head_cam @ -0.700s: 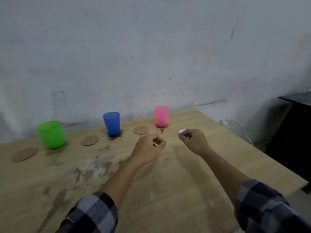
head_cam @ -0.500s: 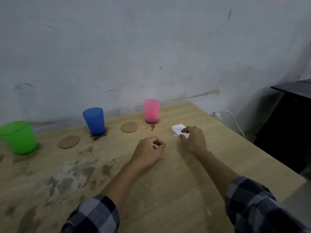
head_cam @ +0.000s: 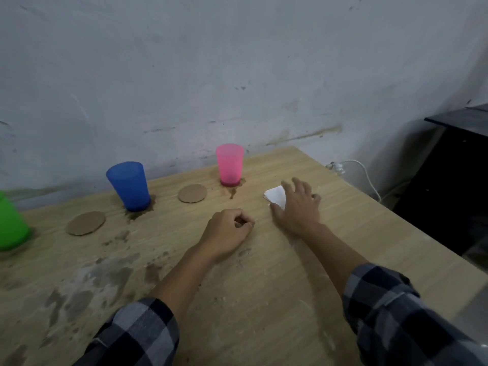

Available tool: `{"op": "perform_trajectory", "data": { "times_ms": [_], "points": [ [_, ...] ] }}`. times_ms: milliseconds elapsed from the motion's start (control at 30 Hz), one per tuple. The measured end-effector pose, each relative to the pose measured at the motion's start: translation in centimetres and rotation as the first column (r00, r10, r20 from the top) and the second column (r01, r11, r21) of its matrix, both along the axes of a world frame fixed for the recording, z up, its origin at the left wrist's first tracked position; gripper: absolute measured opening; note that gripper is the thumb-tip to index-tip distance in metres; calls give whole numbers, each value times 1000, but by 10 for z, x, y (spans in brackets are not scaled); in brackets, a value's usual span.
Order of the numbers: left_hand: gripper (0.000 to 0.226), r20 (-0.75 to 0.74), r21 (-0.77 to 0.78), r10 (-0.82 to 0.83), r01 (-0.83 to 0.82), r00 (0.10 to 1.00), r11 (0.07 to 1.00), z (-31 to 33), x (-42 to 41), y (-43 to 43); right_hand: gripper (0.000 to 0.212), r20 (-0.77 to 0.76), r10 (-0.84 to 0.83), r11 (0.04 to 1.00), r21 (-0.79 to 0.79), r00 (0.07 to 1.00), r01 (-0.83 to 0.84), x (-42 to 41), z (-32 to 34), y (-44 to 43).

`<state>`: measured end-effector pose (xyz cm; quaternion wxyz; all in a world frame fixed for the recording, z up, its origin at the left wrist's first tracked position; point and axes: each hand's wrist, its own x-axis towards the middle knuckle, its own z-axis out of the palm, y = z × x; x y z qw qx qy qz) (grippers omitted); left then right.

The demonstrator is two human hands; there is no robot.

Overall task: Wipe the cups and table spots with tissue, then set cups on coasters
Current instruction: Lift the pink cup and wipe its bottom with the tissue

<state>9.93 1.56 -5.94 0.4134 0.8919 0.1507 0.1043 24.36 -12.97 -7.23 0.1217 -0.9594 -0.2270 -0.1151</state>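
Wood table [head_cam: 290, 299] with brown stains [head_cam: 111, 276], grey wall [head_cam: 237, 75]

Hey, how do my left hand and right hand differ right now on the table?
The left hand is curled into a loose fist, while the right hand has its fingers spread. The right hand lies on the white tissue, while the left hand shows nothing in it. The right hand reaches farther toward the wall than the left hand. Both appear to rest on the table, backs up.

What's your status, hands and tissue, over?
Left hand curled, idle. Right hand flat on folded white tissue. Pink plastic cup beside round cardboard coaster, not on it. Nothing blocking.
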Motion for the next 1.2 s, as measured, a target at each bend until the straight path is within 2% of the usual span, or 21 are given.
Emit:
{"op": "perform_trajectory", "data": {
  "times_ms": [67, 100, 267, 333, 433, 500, 567, 667, 733, 767, 867, 967, 1100, 1200],
  "points": [
    [8, -16, 11, -6, 7, 1000, 1000, -1, 1, 0, 51, -142, 20, 1000, 0, 990, -21, 1, 0, 1],
    [8, -24, 11, -7, 7, 1000, 1000, -1, 1, 1, 46, -160, 24, 999, 28, 987, -20, 1, 2, 1],
    [10, -31, -23, -26, 25, 999, 999, 0, 0, 3, 23, -84, 54, 992, 121, 995, -43, -8, 13, 7],
    [11, -23, -86, -21, 19, 1000, 996, 1, 1, 3, 21, -98, 66, 976, 215, 993, -44, -12, 16, 8],
    [11, -5, -279, 68, -67, 998, 958, 3, 2, 5, 29, -253, 134, 880, 474, 958, 1, -19, 26, 16],
    [21, -34, -421, 146, -146, 989, 895, 6, 3, 7, 23, -426, 257, 746, 658, 868, 102, -25, 37, 24],
    [32, -78, -570, 206, -213, 975, 794, 10, 4, 10, 22, -576, 419, 632, 740, 702, 230, -33, 44, 32],
    [33, -119, -751, 237, -243, 964, 614, 17, 4, 12, 19, -639, 558, 578, 757, 529, 305, -42, 50, 41],
    [28, -114, -831, 261, -236, 959, 504, 19, 2, 15, 26, -659, 595, 573, 749, 460, 332, -44, 49, 46],
    [27, -105, -844, 287, -238, 952, 481, 19, 1, 18, 28, -670, 596, 580, 740, 443, 340, -44, 48, 49],
    [21, -115, -818, 376, -302, 920, 489, 17, -2, 28, 23, -697, 555, 626, 709, 454, 324, -44, 46, 57],
    [11, -177, -791, 447, -397, 877, 465, 17, -3, 36, 23, -680, 497, 661, 699, 539, 272, -40, 46, 60],
    [24, -201, -794, 444, -411, 873, 448, 18, 4, 47, 57, -532, 316, 699, 691, 785, 187, -21, 46, 76],
    [27, -198, -780, 450, -418, 871, 465, 15, 14, 56, 82, -503, 255, 714, 674, 826, 191, -6, 46, 98]
  ]
}}
